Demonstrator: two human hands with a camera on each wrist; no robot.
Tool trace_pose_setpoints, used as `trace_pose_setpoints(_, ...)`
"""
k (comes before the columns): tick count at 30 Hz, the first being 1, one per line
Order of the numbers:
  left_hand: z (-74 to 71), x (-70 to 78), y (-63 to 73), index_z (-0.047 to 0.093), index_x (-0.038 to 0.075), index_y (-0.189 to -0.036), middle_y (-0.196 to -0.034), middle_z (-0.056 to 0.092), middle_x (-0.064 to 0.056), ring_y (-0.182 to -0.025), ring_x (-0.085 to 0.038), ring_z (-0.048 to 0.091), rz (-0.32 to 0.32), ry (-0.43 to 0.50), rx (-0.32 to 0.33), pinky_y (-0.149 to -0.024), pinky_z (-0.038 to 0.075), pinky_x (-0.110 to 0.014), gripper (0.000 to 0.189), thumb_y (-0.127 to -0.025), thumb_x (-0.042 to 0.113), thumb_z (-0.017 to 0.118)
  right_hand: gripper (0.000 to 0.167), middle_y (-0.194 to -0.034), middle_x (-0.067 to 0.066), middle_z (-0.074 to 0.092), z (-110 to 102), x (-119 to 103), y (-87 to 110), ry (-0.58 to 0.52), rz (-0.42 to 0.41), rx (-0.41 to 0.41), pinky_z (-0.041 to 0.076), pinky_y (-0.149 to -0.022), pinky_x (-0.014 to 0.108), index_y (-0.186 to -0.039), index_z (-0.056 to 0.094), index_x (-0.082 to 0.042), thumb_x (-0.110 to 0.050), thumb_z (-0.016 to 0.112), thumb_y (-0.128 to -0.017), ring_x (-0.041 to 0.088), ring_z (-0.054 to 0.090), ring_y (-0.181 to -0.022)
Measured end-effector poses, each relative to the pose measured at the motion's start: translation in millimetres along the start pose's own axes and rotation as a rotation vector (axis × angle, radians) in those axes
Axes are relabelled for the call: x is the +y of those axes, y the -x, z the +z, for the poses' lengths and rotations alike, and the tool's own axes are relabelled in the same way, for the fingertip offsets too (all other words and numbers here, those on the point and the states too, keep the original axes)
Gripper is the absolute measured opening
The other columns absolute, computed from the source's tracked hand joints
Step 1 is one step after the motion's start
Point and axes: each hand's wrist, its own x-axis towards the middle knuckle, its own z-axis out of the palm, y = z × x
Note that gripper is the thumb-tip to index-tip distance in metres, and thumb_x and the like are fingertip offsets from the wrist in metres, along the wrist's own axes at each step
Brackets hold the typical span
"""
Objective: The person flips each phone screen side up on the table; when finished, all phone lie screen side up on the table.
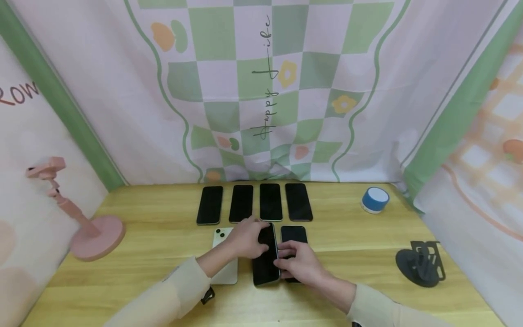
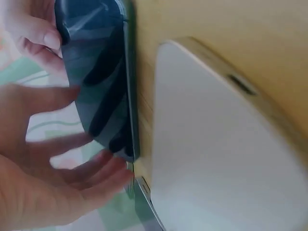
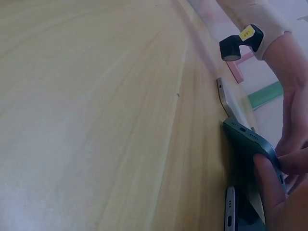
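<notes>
A black-screened smartphone (image 1: 264,269) is tilted up off the wooden table, its screen facing up in the head view. Along its right edge, my right hand (image 1: 300,262) grips it between thumb and fingers. My left hand (image 1: 247,238) reaches over its upper left part, with loosely spread fingers (image 2: 57,98) touching the glass and edge in the left wrist view. To the left a white smartphone (image 1: 227,273) lies back side up, partly covered by my left forearm. Another dark smartphone (image 1: 293,233) lies to the right, largely hidden beneath my right hand.
Several black-screened smartphones (image 1: 241,203) form a row farther back on the table (image 1: 163,236). A pink stand (image 1: 98,238) is at the left. On the right are a blue-and-white round object (image 1: 375,200) and a black folding stand (image 1: 421,265). A checkered curtain (image 1: 253,81) hangs behind.
</notes>
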Motion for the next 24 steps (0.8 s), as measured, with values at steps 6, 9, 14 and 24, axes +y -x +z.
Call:
trace_pose_setpoints(6, 1.7, -13.3, 19.2, 0.049, 0.017, -0.155, -0.159, 0.045, -0.015, -0.144, -0.036, 0.047, 0.060, -0.104, -0.133, -0.116, 0.047, -0.052, 0.083, -0.084, 0.041, 0.085, 0.061, -0.143, 0.036, 0.055, 0.3, 3.5, 7.1, 0.057, -0.138, -0.030, 0.065, -0.069, 0.033, -0.143, 0.049, 0.010, 0.007, 0.072, -0.086, 0.029, 0.075, -0.101)
trace_pose_setpoints(9, 1.4, -16.8, 23.9, 0.046, 0.016, -0.158, -0.165, 0.039, -0.015, -0.147, -0.038, 0.045, 0.092, -0.121, -0.152, -0.120, 0.042, -0.055, 0.091, -0.081, 0.045, 0.087, 0.065, -0.148, 0.038, 0.050, 0.7, 1.8, 10.6, 0.110, -0.200, -0.056, 0.065, -0.071, 0.031, -0.144, 0.047, 0.010, 0.006, 0.074, -0.086, 0.037, 0.074, -0.110)
trace_pose_setpoints(14, 0.6, -16.0, 26.4, 0.045, 0.015, -0.157, -0.166, 0.037, -0.015, -0.150, -0.037, 0.044, 0.101, -0.142, -0.160, -0.126, 0.032, -0.060, 0.094, -0.080, 0.049, 0.087, 0.069, -0.148, 0.035, 0.052, 3.7, -5.1, 13.2, 0.205, -0.182, -0.057, 0.064, -0.086, 0.040, -0.147, 0.046, 0.006, -0.001, 0.076, -0.085, 0.040, 0.070, -0.118)
trace_pose_setpoints(24, 3.4, -12.4, 27.9, 0.046, 0.014, -0.157, -0.167, 0.036, -0.017, -0.151, -0.037, 0.043, 0.062, -0.143, -0.160, -0.128, 0.027, -0.062, 0.094, -0.080, 0.047, 0.088, 0.076, -0.130, 0.018, 0.068, 13.8, -16.8, 13.8, 0.366, -0.097, -0.039, 0.057, -0.088, 0.044, -0.149, 0.043, 0.002, -0.013, 0.079, -0.084, 0.026, 0.068, -0.109)
